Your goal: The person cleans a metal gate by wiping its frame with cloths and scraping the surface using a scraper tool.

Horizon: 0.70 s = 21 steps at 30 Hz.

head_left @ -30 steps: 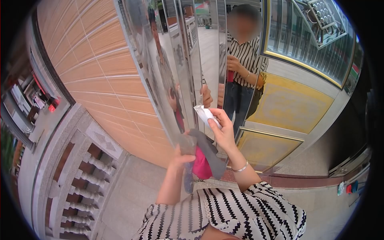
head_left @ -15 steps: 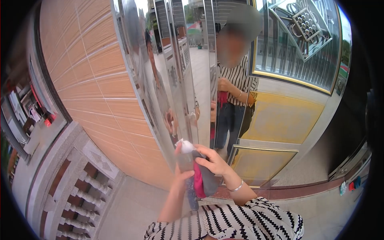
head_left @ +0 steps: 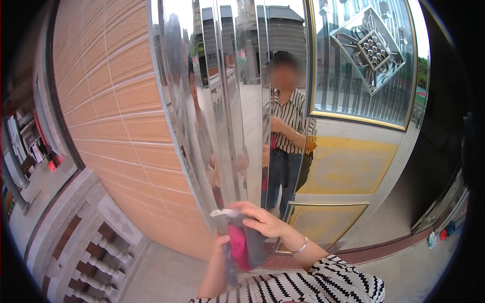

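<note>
Low in the middle, my left hand [head_left: 220,242] is closed around a translucent greyish bottle with a white top [head_left: 220,221]; motion smears its outline. My right hand [head_left: 265,221] holds a grey and pink cloth [head_left: 239,247], which hangs down beside the bottle. Its fingers reach across to the bottle's top, and I cannot tell whether they touch it. A silver bangle [head_left: 301,245] circles my right wrist. Both hands are in front of the mirror-like metal door frame [head_left: 237,126], apart from its surface.
Orange tiled wall [head_left: 121,126] borders the frame on the left. A stone balustrade [head_left: 101,247] stands lower left. To the right, the door has a decorated glass panel [head_left: 364,60] and yellow panels [head_left: 353,164]. The metal reflects a person in a striped shirt.
Both hands have moved down and slightly left with the bottle and cloth. My right hand's fingers now extend farther over the bottle's top. The view has shifted, showing more of the reflection.
</note>
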{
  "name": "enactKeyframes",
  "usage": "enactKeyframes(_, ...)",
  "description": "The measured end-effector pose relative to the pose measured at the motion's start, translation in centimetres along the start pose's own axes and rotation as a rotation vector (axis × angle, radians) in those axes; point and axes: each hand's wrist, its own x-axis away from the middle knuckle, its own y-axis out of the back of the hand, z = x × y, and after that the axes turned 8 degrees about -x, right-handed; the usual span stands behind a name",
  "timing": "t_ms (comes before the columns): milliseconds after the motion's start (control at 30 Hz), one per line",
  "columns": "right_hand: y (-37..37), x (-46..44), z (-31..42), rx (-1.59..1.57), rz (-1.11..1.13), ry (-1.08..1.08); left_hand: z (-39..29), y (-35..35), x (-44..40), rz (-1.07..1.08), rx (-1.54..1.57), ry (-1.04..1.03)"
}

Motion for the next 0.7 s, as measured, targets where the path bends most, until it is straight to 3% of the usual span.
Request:
enactKeyframes(67, 0.2, -0.9, 0.7, 0.161, -0.092, 0.074, -1.5, -1.7, 0.5, 0.067, 0.116, 0.003)
enactKeyframes(167, 1.3, -2.5, 2.7, -0.149, -0.238, -0.001, -3.3, -4.1, 1.0, 0.096, 0.317, -0.079)
enactKeyframes(200, 2.0, -3.3, 3.4, -0.322, -0.302, 0.019, -3.6, -4.9, 0.3, 0.223, 0.412, -0.206)
enactKeyframes(267, 3.2, -5.1, 5.8, -0.563, -0.519, 0.049, -4.4, -4.3, 0.4, 0.180, 0.452, -0.200)
enactKeyframes(333, 6.1, -8.1, 8.6, -0.595, -0.753, 0.218, -5.4, -4.0, 0.6, 0.086, 0.386, -0.203)
enactKeyframes(367, 7.5, -10.1, 10.7, -0.510, -0.874, 0.338, -5.5, -3.9, 0.5, 0.073, 0.354, -0.229)
enactKeyframes(400, 9.0, -11.7, 12.4, -0.440, -0.821, 0.471, -5.4, -3.8, 0.4, 0.061, 0.322, -0.254)
enactKeyframes(467, 11.7, -16.5, 13.9, 0.531, -1.008, 0.674, -5.1, -3.8, 0.2, 0.037, 0.269, -0.251)
enactKeyframes(500, 11.8, -18.2, 14.4, 1.060, -0.969, 0.814, -5.0, -4.0, 0.2, 0.027, 0.249, -0.226)
enactKeyframes(533, 11.4, -19.5, 14.2, 1.323, -0.883, 0.784, -4.9, -4.0, 0.0, 0.018, 0.230, -0.202)
enactKeyframes(567, 11.2, -20.6, 12.3, 1.505, -0.794, 0.656, -4.7, -3.7, -0.1, 0.022, 0.243, -0.172)
enactKeyframes(700, 13.1, -23.0, 11.0, 1.571, -0.742, 0.767, -4.5, -2.4, -0.5, 0.017, 0.204, -0.148)
